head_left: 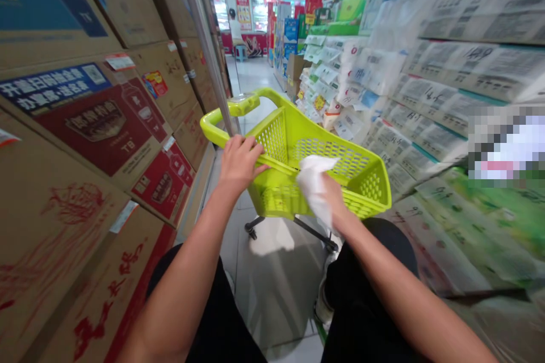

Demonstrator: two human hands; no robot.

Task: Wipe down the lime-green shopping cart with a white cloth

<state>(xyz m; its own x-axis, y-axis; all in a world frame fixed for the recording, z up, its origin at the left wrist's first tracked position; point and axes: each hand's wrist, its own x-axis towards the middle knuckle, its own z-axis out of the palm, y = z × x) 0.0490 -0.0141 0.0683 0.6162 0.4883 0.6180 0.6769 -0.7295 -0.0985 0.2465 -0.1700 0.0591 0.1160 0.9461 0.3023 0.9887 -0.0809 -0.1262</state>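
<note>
A lime-green shopping cart [374, 173] with perforated basket walls stands on dark wheeled legs between my knees. My left hand [242, 160] grips its near rim close to the handle end, fingers over the top and thumb along the side. In my right hand [331, 195] is a white cloth or tissue [313, 178], bunched and pressed against the near rim and side wall; the hand is blurred and the cloth covers most of its fingers. A metal pole [208, 39] rises beside the cart's handle [244, 105].
Stacked cardboard cartons [97, 125] line the left side closely. Tall piles of wrapped tissue packs [451, 102] stand on the right. Ahead, the tiled aisle [259, 76] leads towards a person [234, 25] by a blue stool [240, 52].
</note>
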